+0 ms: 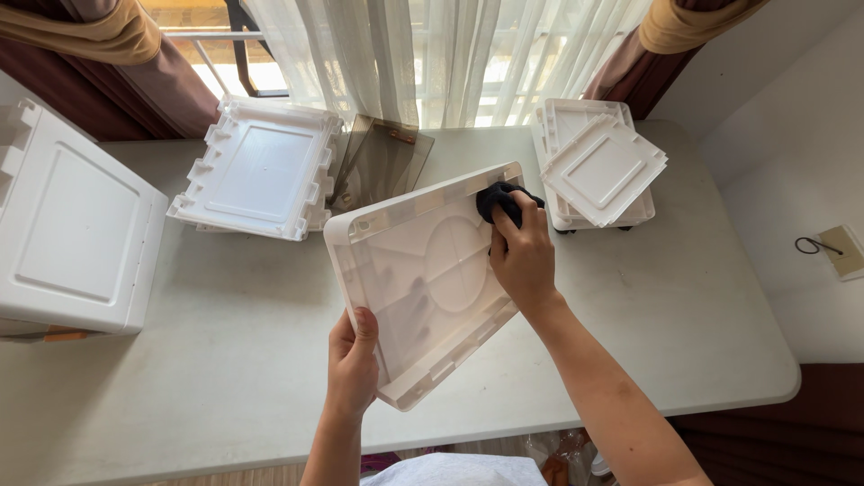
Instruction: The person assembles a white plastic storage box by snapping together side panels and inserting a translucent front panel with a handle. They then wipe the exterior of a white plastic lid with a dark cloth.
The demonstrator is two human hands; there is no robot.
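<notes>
A pale grey desk [225,360] stands before a curtained window. Above its middle, the left hand [353,364] grasps the lower edge of a tilted white moulded plastic panel [423,274], while the right hand [522,256] presses a bunched black cloth [500,200] against the panel's upper corner, fingers clenched on it.

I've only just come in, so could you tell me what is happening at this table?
A person holds a white plastic panel tilted above the table. The left hand grips its near edge, while the right hand presses a dark cloth against its upper part. More white panels sit in stacks at the back left and back right, a tinted sheet leans by the curtain, and a large white box stands at far left.
</notes>
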